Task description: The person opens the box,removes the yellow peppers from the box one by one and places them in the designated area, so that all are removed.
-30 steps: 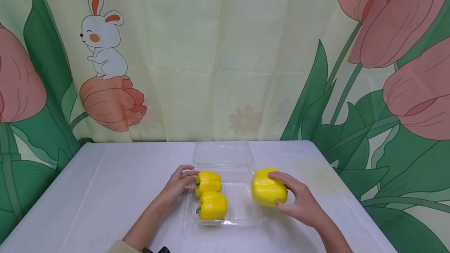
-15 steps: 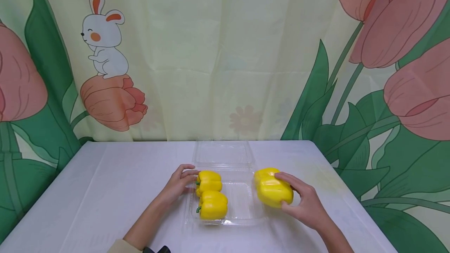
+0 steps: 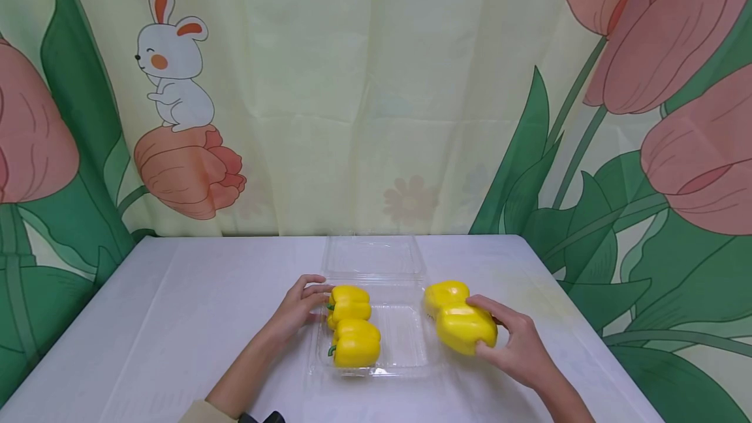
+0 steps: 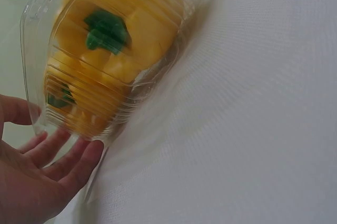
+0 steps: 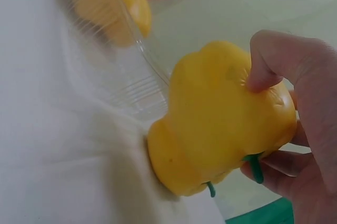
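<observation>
My right hand grips a yellow bell pepper to the right of a clear plastic clamshell box. In the right wrist view, the thumb presses the held pepper's skin near its green stem, with fingers on the far side. Another yellow bell pepper sits just behind it, partly hidden. Two more yellow bell peppers lie one behind the other in the box's left half, stems facing left. My left hand rests at the box's left side, its loosely extended fingers against the ribbed wall.
The box's lid lies folded back toward the far table edge. A white cloth covers the table. Behind it hangs a curtain printed with tulips and a rabbit.
My right hand has moved rightward and slightly nearer with its bell pepper, away from the box. More of the pepper behind now shows. My left hand and the box have stayed put.
</observation>
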Available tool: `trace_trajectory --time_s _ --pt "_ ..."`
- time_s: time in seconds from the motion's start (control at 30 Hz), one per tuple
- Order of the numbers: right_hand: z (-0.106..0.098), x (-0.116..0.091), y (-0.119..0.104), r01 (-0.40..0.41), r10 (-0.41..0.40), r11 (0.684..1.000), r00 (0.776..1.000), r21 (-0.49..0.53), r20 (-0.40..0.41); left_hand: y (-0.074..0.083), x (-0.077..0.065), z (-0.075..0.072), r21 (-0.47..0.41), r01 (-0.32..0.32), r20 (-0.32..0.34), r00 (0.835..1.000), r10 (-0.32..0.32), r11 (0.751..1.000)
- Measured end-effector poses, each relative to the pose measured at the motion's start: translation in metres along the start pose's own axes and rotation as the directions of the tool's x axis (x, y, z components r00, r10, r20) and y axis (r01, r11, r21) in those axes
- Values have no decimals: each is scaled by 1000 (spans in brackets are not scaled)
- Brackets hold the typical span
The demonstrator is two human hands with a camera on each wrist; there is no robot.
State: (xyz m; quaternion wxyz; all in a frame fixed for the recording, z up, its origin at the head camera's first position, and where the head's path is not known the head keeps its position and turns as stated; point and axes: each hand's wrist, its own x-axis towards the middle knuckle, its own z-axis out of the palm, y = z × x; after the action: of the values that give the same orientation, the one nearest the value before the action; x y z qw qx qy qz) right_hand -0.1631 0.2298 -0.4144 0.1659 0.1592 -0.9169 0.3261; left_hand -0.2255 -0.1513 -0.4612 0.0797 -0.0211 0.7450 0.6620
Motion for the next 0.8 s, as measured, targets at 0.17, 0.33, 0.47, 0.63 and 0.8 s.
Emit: trace_trajectory --time_s 0.17,0.33,0.47,0.63,0.8 --pt "-2 -1 0 -33 33 999 999 -25 8 0 0 0 2 4 0 1000 -4 1000" --pt "-5 0 0 -73 75 997 996 -37 39 3 -3 0 3 0 3 1000 0 1000" --pt "-8 -1 2 -105 108 994 992 -43 71 2 -3 -1 3 -2 5 1000 2 1000" --pt "-8 -1 3 -155 159 987 979 -38 126 1 -2 -1 10 -6 5 1000 6 1000" --pt "-6 -2 5 -185 185 983 969 -16 163 2 -2 0 9 -6 -1 1000 6 1000"
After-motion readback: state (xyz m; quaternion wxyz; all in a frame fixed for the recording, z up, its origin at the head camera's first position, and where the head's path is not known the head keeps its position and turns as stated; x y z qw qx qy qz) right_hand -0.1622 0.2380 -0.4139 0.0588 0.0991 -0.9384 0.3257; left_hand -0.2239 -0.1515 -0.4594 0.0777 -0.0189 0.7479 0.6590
